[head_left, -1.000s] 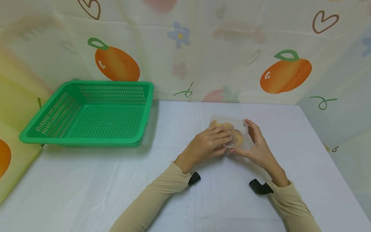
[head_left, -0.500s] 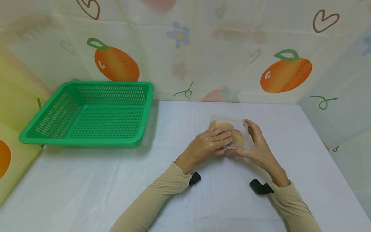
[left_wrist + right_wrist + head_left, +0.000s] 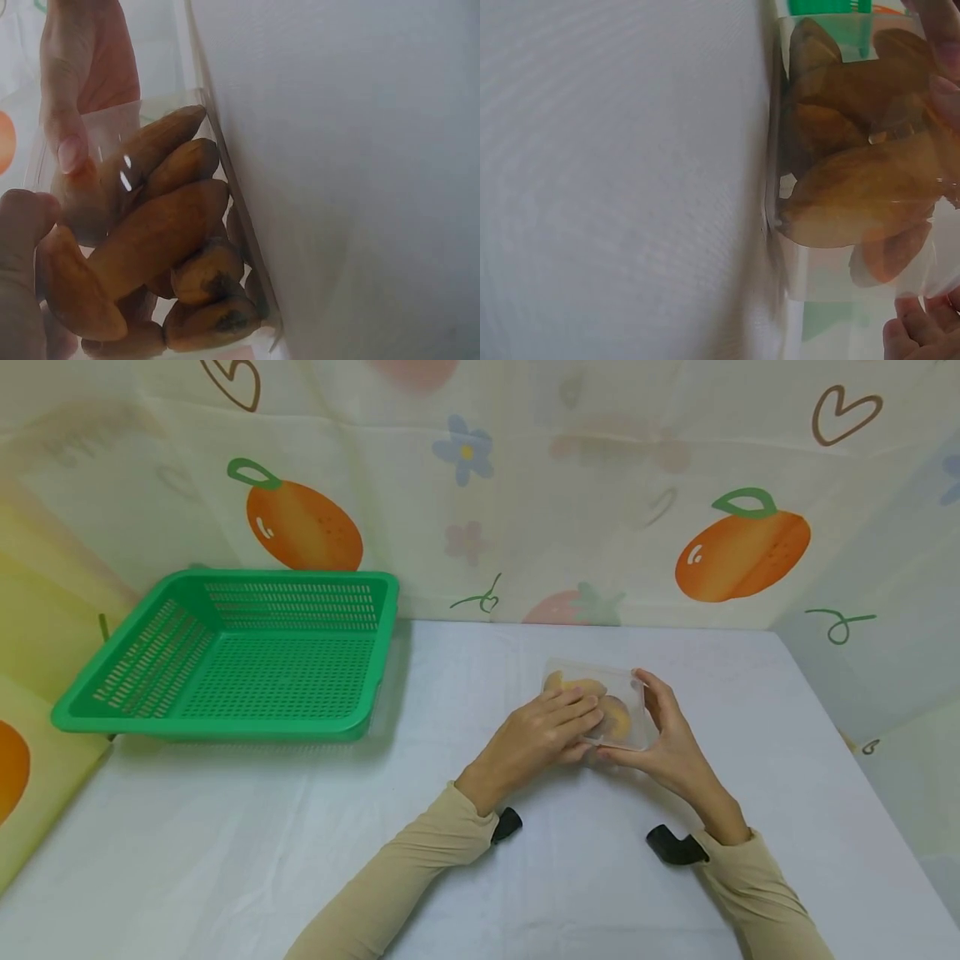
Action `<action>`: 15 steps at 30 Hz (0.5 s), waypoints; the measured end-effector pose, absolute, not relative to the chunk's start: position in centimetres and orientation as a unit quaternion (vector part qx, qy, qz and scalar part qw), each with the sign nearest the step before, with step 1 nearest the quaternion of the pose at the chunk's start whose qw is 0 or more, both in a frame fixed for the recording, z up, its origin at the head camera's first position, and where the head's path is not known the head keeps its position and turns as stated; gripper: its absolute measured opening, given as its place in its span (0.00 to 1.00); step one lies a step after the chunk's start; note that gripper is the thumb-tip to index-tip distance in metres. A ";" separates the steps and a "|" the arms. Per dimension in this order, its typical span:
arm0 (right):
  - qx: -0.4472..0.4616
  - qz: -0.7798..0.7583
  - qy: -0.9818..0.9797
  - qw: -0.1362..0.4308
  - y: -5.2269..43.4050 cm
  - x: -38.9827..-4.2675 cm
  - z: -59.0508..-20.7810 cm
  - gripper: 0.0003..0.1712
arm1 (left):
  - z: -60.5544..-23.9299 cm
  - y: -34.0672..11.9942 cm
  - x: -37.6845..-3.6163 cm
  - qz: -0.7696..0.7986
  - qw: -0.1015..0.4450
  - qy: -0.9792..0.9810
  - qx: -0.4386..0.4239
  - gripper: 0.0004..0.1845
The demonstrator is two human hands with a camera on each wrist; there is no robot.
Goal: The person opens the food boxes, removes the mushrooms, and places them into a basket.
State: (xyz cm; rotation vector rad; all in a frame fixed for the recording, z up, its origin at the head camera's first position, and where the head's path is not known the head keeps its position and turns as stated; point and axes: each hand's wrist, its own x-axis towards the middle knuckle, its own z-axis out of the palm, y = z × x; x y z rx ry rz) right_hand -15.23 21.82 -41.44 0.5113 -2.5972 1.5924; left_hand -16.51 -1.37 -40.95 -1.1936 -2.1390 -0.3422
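Note:
A clear plastic box (image 3: 628, 681) holds several yellow-brown oblong pieces (image 3: 154, 236), some with dark ends. In the left wrist view they lie piled against its wall. My right hand (image 3: 670, 735) grips the box's right side, its thumb at the near corner and fingers at the far corner. The left hand (image 3: 542, 728) rests over the near left part, fingers across the top and thumb at the front. Its fingers hide some pieces in the head view. In the right wrist view, fingertips (image 3: 946, 94) lie close to the pieces at the upper right.
A green slotted basket (image 3: 277, 672), with nothing in it, stands at the left back of the white-covered table (image 3: 450, 693). Behind it hangs a fruit-patterned cloth (image 3: 555, 485). Black wrist devices (image 3: 675, 845) stick out near both sleeves.

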 end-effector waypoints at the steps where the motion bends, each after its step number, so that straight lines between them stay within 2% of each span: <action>1: 0.166 0.515 -0.841 0.027 21.8 -15.2 -41.4 0.64 | -40.9 -1.4 -16.5 -0.126 0.327 -0.818 -0.456 0.25; 15: 0.168 0.510 -0.843 0.029 21.8 -15.2 -41.4 0.64 | -40.7 -1.3 -16.2 -0.103 0.319 -0.824 -0.458 0.23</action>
